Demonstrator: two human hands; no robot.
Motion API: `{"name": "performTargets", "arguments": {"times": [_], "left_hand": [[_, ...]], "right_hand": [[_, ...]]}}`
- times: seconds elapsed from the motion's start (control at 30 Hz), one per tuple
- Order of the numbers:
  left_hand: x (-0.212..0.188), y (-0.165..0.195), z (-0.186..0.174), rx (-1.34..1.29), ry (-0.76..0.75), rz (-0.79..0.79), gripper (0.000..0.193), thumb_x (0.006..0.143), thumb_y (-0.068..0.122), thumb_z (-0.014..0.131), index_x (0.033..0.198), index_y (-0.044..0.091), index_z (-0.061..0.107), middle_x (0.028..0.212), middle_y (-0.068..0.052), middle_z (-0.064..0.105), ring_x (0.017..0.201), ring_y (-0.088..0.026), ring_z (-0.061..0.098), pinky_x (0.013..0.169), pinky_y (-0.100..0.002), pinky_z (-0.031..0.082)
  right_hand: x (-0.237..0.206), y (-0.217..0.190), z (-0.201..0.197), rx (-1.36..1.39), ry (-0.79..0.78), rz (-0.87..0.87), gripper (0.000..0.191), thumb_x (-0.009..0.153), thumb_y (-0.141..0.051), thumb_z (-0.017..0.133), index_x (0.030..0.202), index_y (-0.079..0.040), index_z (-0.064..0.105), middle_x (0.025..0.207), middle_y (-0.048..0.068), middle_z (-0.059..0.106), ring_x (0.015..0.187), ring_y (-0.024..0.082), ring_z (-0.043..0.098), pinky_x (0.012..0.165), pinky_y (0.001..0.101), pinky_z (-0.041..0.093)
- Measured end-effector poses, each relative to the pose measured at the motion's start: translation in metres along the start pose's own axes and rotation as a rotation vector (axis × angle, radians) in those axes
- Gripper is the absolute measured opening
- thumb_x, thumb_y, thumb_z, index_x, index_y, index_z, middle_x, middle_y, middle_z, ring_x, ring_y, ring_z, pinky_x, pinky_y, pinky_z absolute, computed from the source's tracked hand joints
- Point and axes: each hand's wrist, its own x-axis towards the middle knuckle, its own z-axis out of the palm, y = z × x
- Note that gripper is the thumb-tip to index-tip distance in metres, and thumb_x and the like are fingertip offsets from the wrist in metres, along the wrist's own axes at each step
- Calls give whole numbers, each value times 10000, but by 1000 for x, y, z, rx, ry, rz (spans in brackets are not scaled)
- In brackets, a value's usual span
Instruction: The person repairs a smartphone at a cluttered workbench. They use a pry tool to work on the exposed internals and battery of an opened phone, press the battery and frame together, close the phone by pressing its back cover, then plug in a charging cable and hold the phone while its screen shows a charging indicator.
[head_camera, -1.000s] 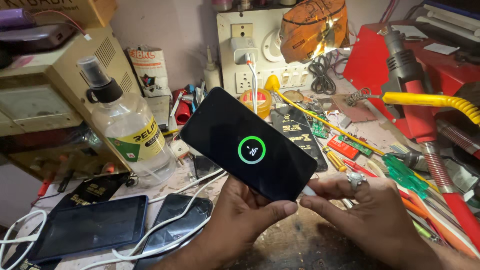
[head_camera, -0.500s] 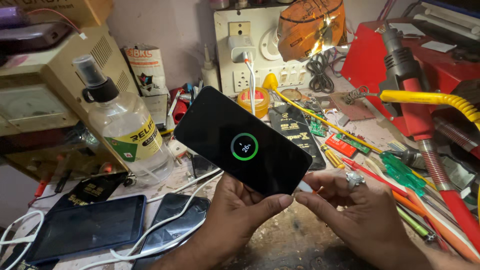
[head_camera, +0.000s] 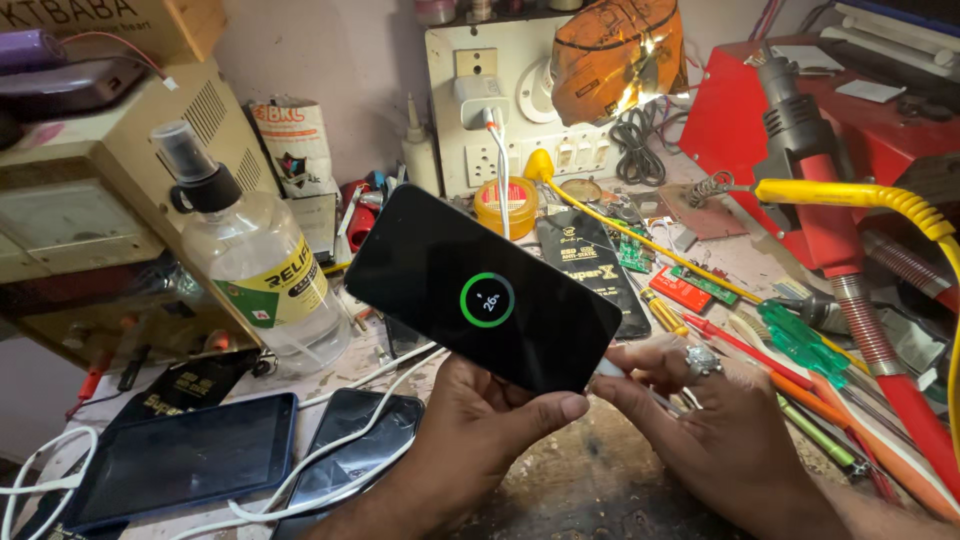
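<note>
Phone: the black slab smartphone (head_camera: 480, 290), its glass lit with a green ring, sits tilted above the cluttered repair bench, and I see it from over the hands.
Left hand: my view shows the left hand (head_camera: 480, 440) curled closed under the phone's lower edge, thumb pressed along the rim.
Right hand: the ringed right hand (head_camera: 720, 430) is pinched shut on the white cable plug (head_camera: 612, 368) at the phone's bottom corner.
Position: the phone juts up and left from both hands, screen toward me.
Risk: I judge a hard tug on the plug could twist the port, or the one-edge hold could let the phone slip.
Surroundings: a clear plastic spray bottle (head_camera: 255, 265) stands left, a dark tablet (head_camera: 185, 470) lies below it, and green-handled tools (head_camera: 800, 340) lie right.
</note>
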Motion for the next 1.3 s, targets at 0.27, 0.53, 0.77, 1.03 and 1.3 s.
{"name": "performTargets", "arguments": {"times": [0.27,0.53,0.77,1.03,1.3], "left_hand": [[1,-4,1,-42,23,-51,261,852,-17,787,1100,8,708,1031,-56,770,933,-100,705,825,-273,574],[-1,0,4,-40,1,-102,295,851,-31,790,1134,-9,709,1070,-79,769,988,-127,713,872,-290,575],[-1,4,7,-102,-6,-84,344,841,-38,779,1167,9,681,1122,-77,755,1055,-139,709,945,-315,572],[0,4,8,-112,32,-62,373,823,-26,802,1171,10,672,1115,-70,750,1047,-144,703,945,-325,569],[4,5,4,-113,75,-27,410,825,-19,804,1210,-1,665,1115,-71,747,1017,-138,692,903,-318,567]], "right_hand": [[-5,-2,0,138,32,54,203,831,-100,840,1007,-52,749,875,16,743,670,26,638,530,193,531],[-1,2,-3,119,126,-190,230,763,-66,844,959,-32,728,854,39,780,717,61,764,617,182,630],[3,-1,-5,46,134,-228,251,749,-82,855,960,-36,730,857,48,780,731,74,778,642,196,639],[0,2,-5,0,136,-212,237,773,-112,865,977,-74,751,825,16,778,677,69,725,584,201,587],[9,5,-7,103,-29,26,282,923,-151,743,1188,-55,718,824,6,750,676,70,709,603,225,573]]}}
